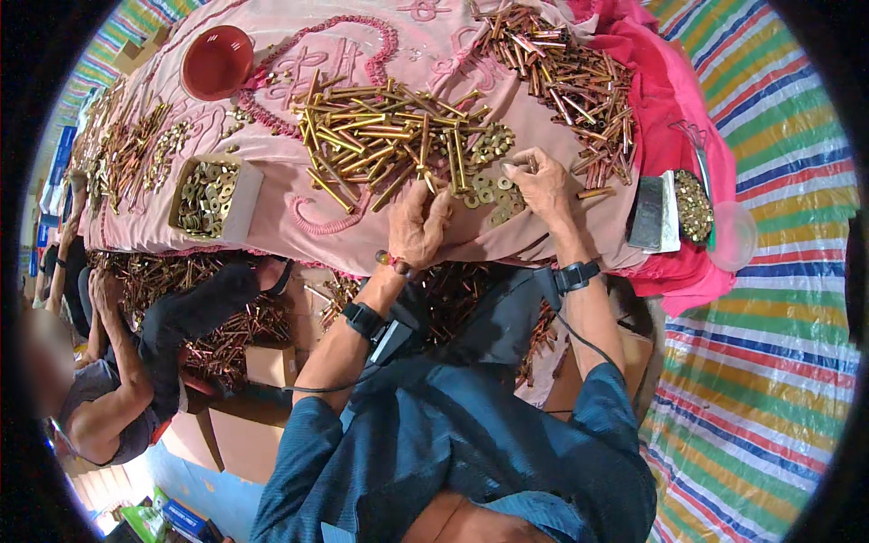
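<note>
A pile of long brass-coloured bolts lies on the pink cloth in front of my hands. At its near edge, my left hand is closed, with the end of a bolt at its fingertips. My right hand pinches thumb against fingers over the small metal parts; a grey round edge like a washer's shows at the tips. Below those fingers lie several flat round washers. Small brass nuts are heaped just beyond them. One loose bolt rests right of my right hand.
A white box of washers stands left, a red bowl far left. Copper-coloured bolts are heaped far right. A container of small nuts sits at the right edge. Another person sits at left. More bolts lie below the table.
</note>
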`<state>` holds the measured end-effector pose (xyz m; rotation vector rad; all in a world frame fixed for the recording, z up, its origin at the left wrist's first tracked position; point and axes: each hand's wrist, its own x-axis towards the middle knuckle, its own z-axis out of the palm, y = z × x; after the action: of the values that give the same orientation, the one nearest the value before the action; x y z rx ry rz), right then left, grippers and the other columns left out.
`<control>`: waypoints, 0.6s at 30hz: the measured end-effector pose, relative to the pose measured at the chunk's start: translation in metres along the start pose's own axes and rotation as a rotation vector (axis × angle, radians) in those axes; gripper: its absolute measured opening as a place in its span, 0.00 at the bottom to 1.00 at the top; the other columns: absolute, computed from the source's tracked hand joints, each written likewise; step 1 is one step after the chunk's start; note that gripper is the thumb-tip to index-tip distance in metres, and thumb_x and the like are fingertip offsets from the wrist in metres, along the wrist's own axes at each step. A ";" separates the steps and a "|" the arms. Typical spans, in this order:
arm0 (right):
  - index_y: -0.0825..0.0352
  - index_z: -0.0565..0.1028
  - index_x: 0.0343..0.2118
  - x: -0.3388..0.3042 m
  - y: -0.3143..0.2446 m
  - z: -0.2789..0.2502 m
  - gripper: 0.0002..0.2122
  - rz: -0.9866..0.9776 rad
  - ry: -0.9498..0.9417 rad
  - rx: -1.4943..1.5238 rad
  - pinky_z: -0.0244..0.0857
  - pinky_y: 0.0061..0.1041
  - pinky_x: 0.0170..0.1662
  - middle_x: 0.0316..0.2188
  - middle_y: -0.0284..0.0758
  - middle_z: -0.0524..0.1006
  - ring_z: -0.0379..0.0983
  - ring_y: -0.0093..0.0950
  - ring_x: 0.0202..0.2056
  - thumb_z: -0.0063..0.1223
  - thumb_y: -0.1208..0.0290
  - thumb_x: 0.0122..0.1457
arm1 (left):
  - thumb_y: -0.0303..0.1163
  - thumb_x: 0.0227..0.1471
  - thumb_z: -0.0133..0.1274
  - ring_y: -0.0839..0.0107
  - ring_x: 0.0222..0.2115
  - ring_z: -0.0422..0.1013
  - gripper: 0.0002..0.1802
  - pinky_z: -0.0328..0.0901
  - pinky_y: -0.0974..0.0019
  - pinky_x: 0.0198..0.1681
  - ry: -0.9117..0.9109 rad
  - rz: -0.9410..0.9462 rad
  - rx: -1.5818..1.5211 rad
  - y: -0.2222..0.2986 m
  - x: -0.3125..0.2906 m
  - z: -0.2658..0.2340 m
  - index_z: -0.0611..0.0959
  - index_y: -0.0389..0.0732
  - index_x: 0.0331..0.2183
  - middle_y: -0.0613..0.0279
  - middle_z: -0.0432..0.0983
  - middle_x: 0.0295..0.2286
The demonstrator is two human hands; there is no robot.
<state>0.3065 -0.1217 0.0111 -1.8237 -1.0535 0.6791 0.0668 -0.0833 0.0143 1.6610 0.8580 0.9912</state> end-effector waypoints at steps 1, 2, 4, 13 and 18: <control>0.69 0.79 0.36 0.000 0.000 0.001 0.11 -0.001 -0.002 0.071 0.70 0.23 0.33 0.27 0.33 0.81 0.76 0.20 0.29 0.63 0.68 0.54 | 0.32 0.61 0.51 0.72 0.18 0.73 0.08 0.67 0.67 0.23 0.002 -0.001 -0.001 -0.001 0.000 -0.001 0.78 0.39 0.39 0.63 0.76 0.19; 0.69 0.79 0.36 0.000 0.001 0.001 0.11 -0.002 -0.005 0.070 0.70 0.23 0.33 0.27 0.33 0.81 0.76 0.20 0.29 0.63 0.68 0.54 | 0.31 0.61 0.51 0.71 0.18 0.73 0.07 0.66 0.67 0.23 -0.006 0.068 0.047 -0.004 0.001 -0.001 0.78 0.39 0.39 0.62 0.75 0.19; 0.70 0.79 0.35 0.001 -0.001 0.000 0.11 -0.098 0.084 -0.144 0.70 0.22 0.34 0.27 0.33 0.81 0.76 0.20 0.29 0.63 0.68 0.54 | 0.30 0.60 0.51 0.69 0.19 0.72 0.07 0.64 0.65 0.24 -0.009 0.100 0.049 -0.005 0.001 0.001 0.79 0.38 0.39 0.60 0.75 0.20; 0.70 0.81 0.34 0.000 0.000 0.001 0.12 -0.053 0.120 0.007 0.68 0.22 0.32 0.24 0.30 0.78 0.72 0.19 0.26 0.61 0.64 0.56 | 0.29 0.58 0.53 0.63 0.20 0.70 0.07 0.63 0.62 0.24 -0.048 0.057 0.055 -0.010 -0.001 -0.001 0.81 0.39 0.39 0.56 0.71 0.20; 0.67 0.74 0.34 0.006 0.007 -0.006 0.18 0.088 0.192 0.323 0.61 0.20 0.21 0.22 0.30 0.75 0.66 0.17 0.18 0.50 0.53 0.66 | 0.29 0.59 0.54 0.63 0.23 0.75 0.08 0.67 0.63 0.28 -0.048 0.174 0.226 -0.012 0.004 -0.001 0.81 0.39 0.40 0.56 0.77 0.22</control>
<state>0.3166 -0.1206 0.0071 -1.6228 -0.6969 0.6687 0.0669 -0.0760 0.0037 1.9715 0.8281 0.9957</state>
